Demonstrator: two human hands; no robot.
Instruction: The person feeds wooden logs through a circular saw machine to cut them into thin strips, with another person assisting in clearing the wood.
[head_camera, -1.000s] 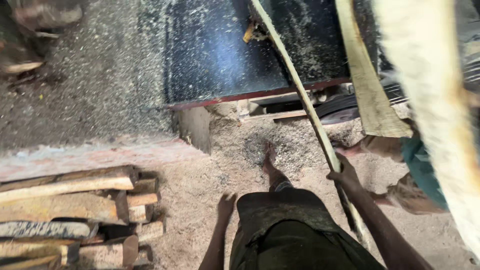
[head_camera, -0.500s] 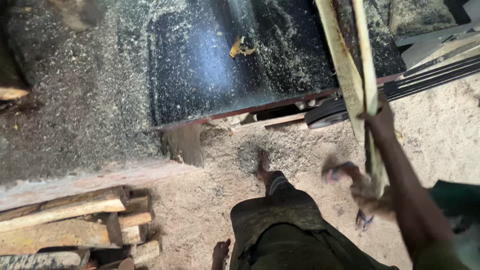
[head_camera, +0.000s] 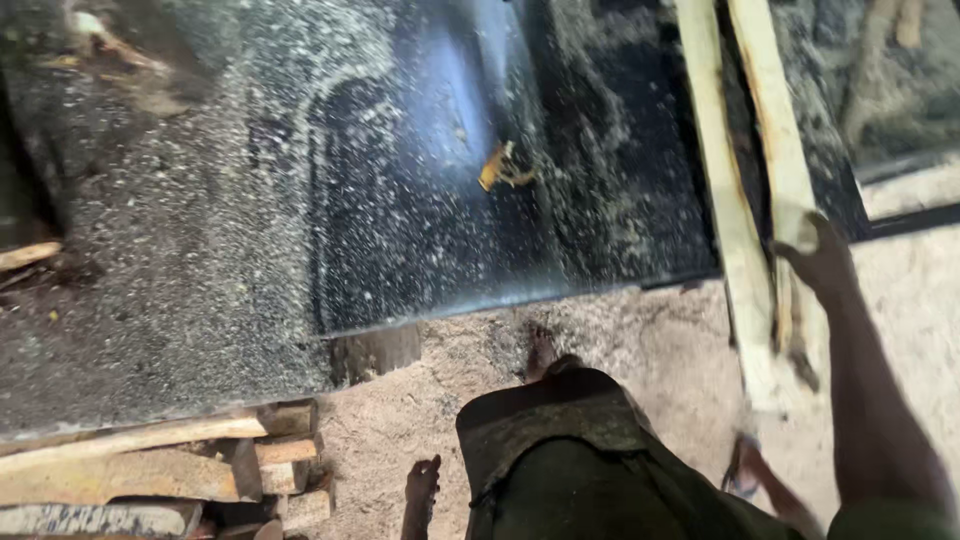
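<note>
- Up at the right, the right hand (head_camera: 822, 262) is wrapped around the near end of a pale wooden plank (head_camera: 778, 150), fingers curled over its edge and the forearm running down to the lower right corner.
- That plank lies lengthwise on the dark desk (head_camera: 420, 200), just beside a second, longer wooden slat (head_camera: 722, 200) whose near end overhangs the desk's front edge and reaches down toward the sandy floor (head_camera: 650, 360).
- Low at the middle, the left hand (head_camera: 422, 482) hangs loose beside the leg with fingers lightly spread, holding nothing.
- Along the desk's front edge runs a thin bright rim; sawdust coats most of the surface, thicker at the left, with a smoother bare patch in the centre.
- A small yellowish wood scrap (head_camera: 500, 167) lies alone on that bare patch, well apart from the plank.
- Below the desk at the left, a stack of wood offcuts (head_camera: 150, 470) crowds the floor, close to the left hand.
- Open sandy floor lies between the person's bare foot (head_camera: 541, 350) and the slat.
</note>
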